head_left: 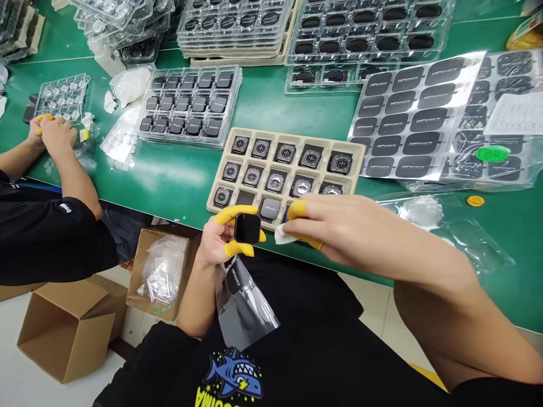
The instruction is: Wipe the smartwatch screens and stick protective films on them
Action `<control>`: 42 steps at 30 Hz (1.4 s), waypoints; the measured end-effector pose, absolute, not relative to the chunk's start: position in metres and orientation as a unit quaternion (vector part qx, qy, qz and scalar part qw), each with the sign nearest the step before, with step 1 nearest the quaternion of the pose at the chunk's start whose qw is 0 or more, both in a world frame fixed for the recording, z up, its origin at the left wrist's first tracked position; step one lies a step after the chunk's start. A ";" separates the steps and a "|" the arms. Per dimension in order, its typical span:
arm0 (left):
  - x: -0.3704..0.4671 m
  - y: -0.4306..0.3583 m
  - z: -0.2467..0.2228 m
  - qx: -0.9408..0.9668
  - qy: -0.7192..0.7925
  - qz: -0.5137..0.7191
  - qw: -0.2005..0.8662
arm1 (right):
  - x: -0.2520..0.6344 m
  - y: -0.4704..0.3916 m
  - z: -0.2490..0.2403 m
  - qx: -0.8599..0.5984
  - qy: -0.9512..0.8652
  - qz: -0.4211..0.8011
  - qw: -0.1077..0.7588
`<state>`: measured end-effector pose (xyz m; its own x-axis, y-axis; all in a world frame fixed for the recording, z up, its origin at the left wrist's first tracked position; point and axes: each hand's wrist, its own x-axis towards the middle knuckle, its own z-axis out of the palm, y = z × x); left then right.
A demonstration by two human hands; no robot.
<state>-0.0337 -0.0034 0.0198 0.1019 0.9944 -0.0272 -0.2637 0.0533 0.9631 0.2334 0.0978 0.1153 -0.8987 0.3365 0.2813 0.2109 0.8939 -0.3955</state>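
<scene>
My left hand (pixel 220 237), with yellow finger cots on, grips a smartwatch body (pixel 248 228) by its sides, its dark screen towards me. Below that hand hangs a clear film sheet (pixel 244 308) with a dark printed label; how it is held is hidden. My right hand (pixel 335 223), also in yellow cots, pinches a small white cloth (pixel 284 234) just right of the watch, apart from it. Behind both hands lies a beige tray (pixel 215 183) of watch bodies, mostly back side up. One slot in its front row shows no watch, and my right hand covers part of that row.
Label sheets (pixel 394 118) lie at the right, near an orange cap (pixel 475 200). Stacked clear trays (pixel 231 28) line the back, and another tray (pixel 186 104) stands left of centre. A co-worker's hands (pixel 53 133) work at the left. Cardboard boxes (pixel 70 328) stand below the table.
</scene>
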 end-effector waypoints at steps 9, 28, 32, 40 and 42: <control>-0.028 0.007 0.021 0.471 0.392 0.529 0.587 | 0.201 0.081 0.113 -0.192 -0.911 0.132 0.340; -0.024 0.002 0.034 0.406 0.392 0.559 0.607 | 0.248 0.084 0.104 -0.259 -0.865 0.248 0.352; -0.023 0.001 0.038 0.412 0.361 0.573 0.610 | 0.238 0.081 0.101 -0.244 -0.858 0.251 0.376; -0.024 0.000 0.035 0.448 0.386 0.568 0.573 | 0.223 0.071 0.101 -0.186 -0.866 0.238 0.399; -0.024 0.002 0.032 0.476 0.391 0.559 0.555 | 0.216 0.067 0.104 -0.171 -0.879 0.215 0.391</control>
<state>-0.0242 0.0018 0.0320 0.0693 0.9928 0.0981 -0.2477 -0.0782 0.9657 0.2156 0.0668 0.1038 -0.6366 0.4684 0.6127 0.1318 0.8488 -0.5120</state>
